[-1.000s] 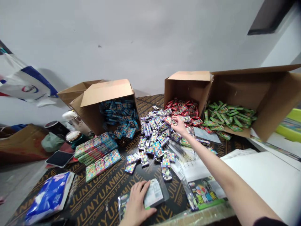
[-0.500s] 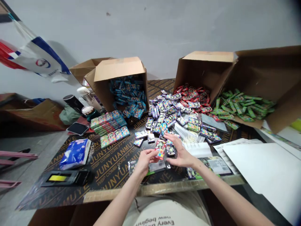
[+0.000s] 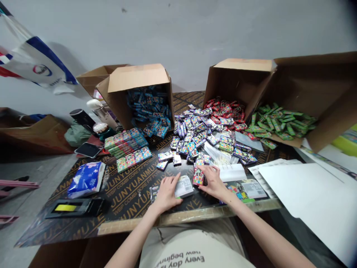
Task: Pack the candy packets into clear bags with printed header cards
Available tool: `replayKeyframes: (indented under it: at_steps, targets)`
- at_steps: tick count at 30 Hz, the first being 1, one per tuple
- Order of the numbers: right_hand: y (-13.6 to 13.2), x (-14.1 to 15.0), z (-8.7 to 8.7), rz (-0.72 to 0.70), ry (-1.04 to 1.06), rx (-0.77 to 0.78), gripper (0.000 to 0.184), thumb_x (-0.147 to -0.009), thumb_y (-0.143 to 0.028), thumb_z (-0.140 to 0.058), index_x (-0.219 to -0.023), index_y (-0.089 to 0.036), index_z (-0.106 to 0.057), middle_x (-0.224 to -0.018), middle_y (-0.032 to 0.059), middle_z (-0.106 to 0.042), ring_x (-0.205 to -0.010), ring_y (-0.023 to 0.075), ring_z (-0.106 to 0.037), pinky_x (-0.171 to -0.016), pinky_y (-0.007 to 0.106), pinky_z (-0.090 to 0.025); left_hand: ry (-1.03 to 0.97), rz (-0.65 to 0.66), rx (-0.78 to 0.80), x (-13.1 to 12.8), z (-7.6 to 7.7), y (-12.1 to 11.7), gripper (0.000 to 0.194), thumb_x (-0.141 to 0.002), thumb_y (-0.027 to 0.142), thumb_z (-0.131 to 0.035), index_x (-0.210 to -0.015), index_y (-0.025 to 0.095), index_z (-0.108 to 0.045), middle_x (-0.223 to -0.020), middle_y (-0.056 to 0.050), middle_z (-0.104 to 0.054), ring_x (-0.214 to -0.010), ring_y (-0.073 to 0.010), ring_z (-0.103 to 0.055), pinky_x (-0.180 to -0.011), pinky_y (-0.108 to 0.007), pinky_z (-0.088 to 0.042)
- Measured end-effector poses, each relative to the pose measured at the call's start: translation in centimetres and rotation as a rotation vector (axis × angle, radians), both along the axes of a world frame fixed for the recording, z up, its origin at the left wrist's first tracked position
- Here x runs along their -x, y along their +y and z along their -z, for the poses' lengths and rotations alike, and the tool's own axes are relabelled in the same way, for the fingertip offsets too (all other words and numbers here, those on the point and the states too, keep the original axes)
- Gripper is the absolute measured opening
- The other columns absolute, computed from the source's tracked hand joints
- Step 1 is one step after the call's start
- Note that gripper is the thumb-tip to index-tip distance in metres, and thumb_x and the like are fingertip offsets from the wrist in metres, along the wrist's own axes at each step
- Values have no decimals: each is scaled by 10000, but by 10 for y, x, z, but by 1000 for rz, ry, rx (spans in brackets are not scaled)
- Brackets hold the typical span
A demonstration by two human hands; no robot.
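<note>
My right hand point(image 3: 214, 182) has its thumb and fingers around a small red printed box point(image 3: 198, 176), low over the tabletop. My left hand point(image 3: 168, 191) rests on a flat printed plastic packet point(image 3: 184, 187), thumb and forefinger spread apart; its other fingertips are partly hidden. Just beyond both hands lie several small white-and-purple boxes point(image 3: 165, 155), in front of a loose heap of purple ones point(image 3: 195, 124). Another flat printed packet point(image 3: 252, 189) lies to the right of my right wrist.
Open cartons hold blue boxes point(image 3: 150, 108), red boxes point(image 3: 227, 110) and green boxes point(image 3: 281, 121). Stacked box rows point(image 3: 134, 159), a blue tissue pack point(image 3: 86, 179), a phone point(image 3: 88, 149) and a black tape dispenser point(image 3: 75, 207) stand left. White sheets point(image 3: 304, 190) cover the right side.
The red box has passed from my left hand to my right hand. My left hand has come down onto the flat packet, its fingers spread. The view has shifted slightly.
</note>
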State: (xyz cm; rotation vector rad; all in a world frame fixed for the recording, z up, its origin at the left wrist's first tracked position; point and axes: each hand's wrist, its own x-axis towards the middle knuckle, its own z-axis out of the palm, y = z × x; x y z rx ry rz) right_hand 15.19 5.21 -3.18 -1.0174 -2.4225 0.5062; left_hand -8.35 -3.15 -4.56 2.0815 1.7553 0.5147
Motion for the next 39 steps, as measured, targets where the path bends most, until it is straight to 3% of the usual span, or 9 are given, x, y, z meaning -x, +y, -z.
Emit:
replayKeyframes:
  at_steps: [4, 9, 16, 23, 28, 34, 37, 39]
  targets:
    - [-8, -2, -8, -149, 8, 143, 782, -630, -248, -648, -1329, -238, -297, -1279, 86, -471, -1153, 280, -416, -961, 426, -260, -35, 4, -40, 2, -7, -3, 1020, -539, 277, -701, -1405, 210, -166, -1182, -93, -509, -1100, -286, -443, -1003, -466, -261]
    - [-7, -3, -20, -234, 73, 260, 822, -612, -244, -677, -1334, -236, -284, -1307, 78, -441, -1150, 259, -406, -957, 394, -293, -105, 33, -22, 6, -18, -4, 1017, -536, 270, -705, -1401, 224, -171, -1236, -95, -488, -1139, -297, -427, -1021, -476, -238]
    - [-7, -2, -33, -183, 103, 155, 774, -538, -247, -672, -1253, -220, -377, -1189, 76, -518, -1066, 269, -454, -926, 411, -286, -235, -38, 23, 5, -22, -4, 1052, -509, 261, -732, -1401, 219, -176, -1206, -92, -510, -1102, -289, -470, -954, -431, -346]
    - [-3, -3, -37, -87, 145, 134, 770, -536, -263, -676, -1246, -212, -383, -1160, 82, -523, -1078, 274, -450, -958, 430, -240, -294, -93, 45, 11, -29, 1, 1036, -532, 279, -732, -1405, 217, -177, -1204, -91, -522, -1104, -264, -495, -970, -404, -344]
    - [7, -6, -43, -292, 106, 271, 801, -533, -220, -671, -1272, -218, -360, -1193, 70, -519, -1105, 254, -462, -980, 412, -241, -309, 23, 72, 15, -38, 2, 1041, -518, 266, -748, -1400, 224, -195, -1253, -92, -497, -1166, -277, -444, -1016, -418, -295]
    - [9, -1, -42, -360, 45, 188, 842, -563, -323, -733, -1305, -244, -342, -1247, 73, -501, -1134, 264, -438, -1004, 426, -213, -299, 46, 46, 9, -39, -1, 1014, -511, 261, -749, -1386, 225, -238, -1275, -100, -488, -1223, -300, -383, -1043, -453, -257]
    - [3, 2, -37, -213, 135, 150, 984, -532, -484, -762, -1346, -240, -265, -1287, 96, -465, -1175, 282, -404, -998, 428, -220, -326, -35, 36, 8, -36, -1, 1018, -527, 266, -740, -1394, 230, -206, -1255, -105, -502, -1165, -289, -458, -1003, -446, -322]
    - [-4, 4, -35, -51, 212, 130, 940, -593, -512, -725, -1350, -236, -240, -1196, 89, -539, -1175, 278, -406, -997, 437, -205, -343, -84, 24, 7, -35, 1, 1011, -547, 270, -728, -1398, 234, -183, -1238, -102, -516, -1129, -276, -495, -982, -437, -349]
